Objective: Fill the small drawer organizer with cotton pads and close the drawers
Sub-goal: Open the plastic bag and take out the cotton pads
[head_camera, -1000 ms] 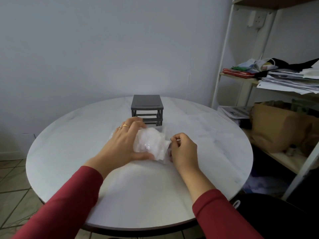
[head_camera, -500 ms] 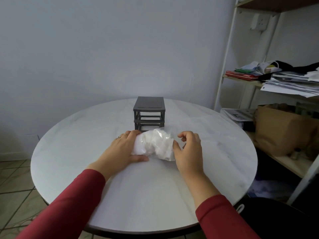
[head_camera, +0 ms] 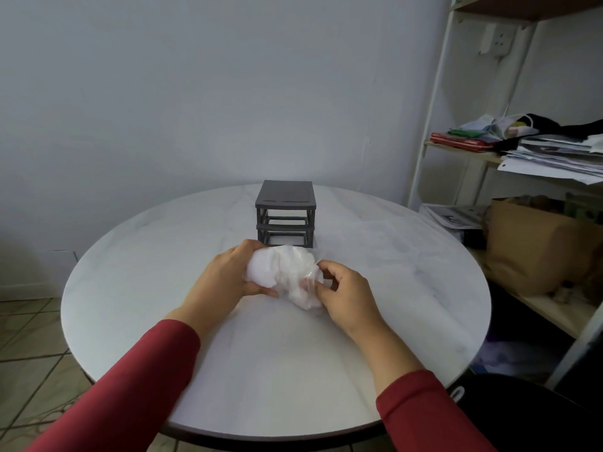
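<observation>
A clear plastic bag of white cotton pads lies on the round white table, held between both hands. My left hand wraps around the bag's left end. My right hand pinches the crumpled plastic at its right end. Just behind the bag stands the small dark grey drawer organizer; its two front slots look like bare frames and no drawers show in them.
A white metal shelf unit stands to the right with papers, folded cloth and a brown paper bag. A grey wall is behind the table. Tiled floor shows at the lower left.
Both hands stayed on the bag; the right hand went from cupping its end to pinching the plastic. The camera tilted slightly, so the table sits a bit differently in view.
</observation>
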